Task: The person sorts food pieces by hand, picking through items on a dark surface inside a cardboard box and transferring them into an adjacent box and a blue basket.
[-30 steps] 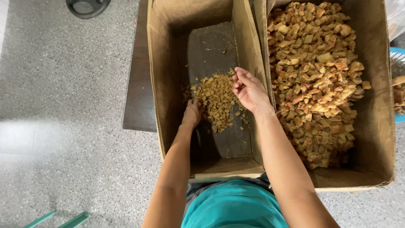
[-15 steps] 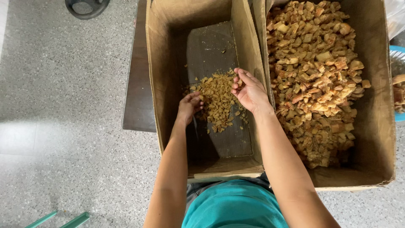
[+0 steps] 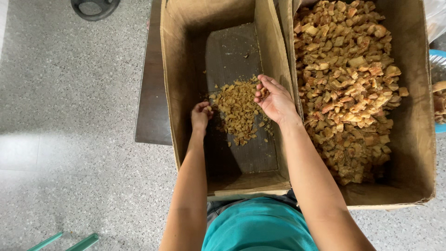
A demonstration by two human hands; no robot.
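The left hand [image 3: 200, 114] curled its fingers around crumbs beside the small pile [image 3: 238, 108] inside the cardboard box [image 3: 176, 93]. The right hand [image 3: 274, 98] lay cupped, fingers loosely spread, holding a few pieces.

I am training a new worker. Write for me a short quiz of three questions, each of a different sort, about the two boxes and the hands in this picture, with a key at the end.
1. True or false: the right hand lies palm up with a few pieces on it.
2. Which cardboard box holds more pieces? A. the left box B. the right box C. both hold the same
3. Fill in: the left hand is at the edge of the small pile, inside the ____ box.

Key
1. True
2. B
3. left
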